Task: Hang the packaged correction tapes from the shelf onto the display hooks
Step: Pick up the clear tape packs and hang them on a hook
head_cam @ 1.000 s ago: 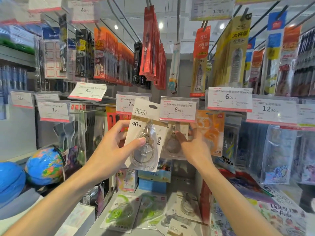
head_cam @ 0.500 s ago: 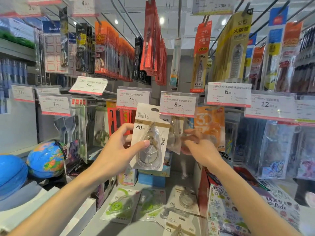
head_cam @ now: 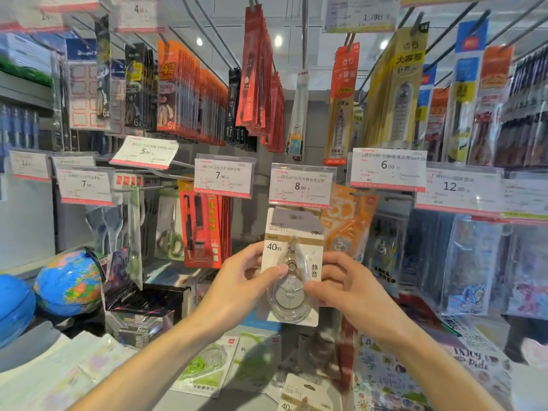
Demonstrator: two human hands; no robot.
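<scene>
A packaged correction tape (head_cam: 292, 280), a clear dispenser on a white and tan card marked 40m, is held upright just under the 8.00 price tag (head_cam: 300, 185). My left hand (head_cam: 240, 280) grips its left edge, thumb on the front. My right hand (head_cam: 344, 283) pinches its right side. The card's top sits directly below the tag; the hook itself is hidden behind the tag. More packaged tapes lie flat on the shelf (head_cam: 249, 401) below: green ones (head_cam: 207, 366) and another tan 40m pack (head_cam: 305, 394) at the bottom edge.
Price tags for 7.90 (head_cam: 224, 176) and 6.00 (head_cam: 388, 169) flank the 8.00 tag. An orange tape pack (head_cam: 347, 223) hangs to the right, red packs (head_cam: 201, 229) to the left. A globe (head_cam: 68, 281) sits at the left. Printed notebooks (head_cam: 415, 372) stand at lower right.
The pack has moved right and up, from left of the 8.00 tag to directly beneath it. My right hand has left the hanging packs and taken hold of the pack's right side.
</scene>
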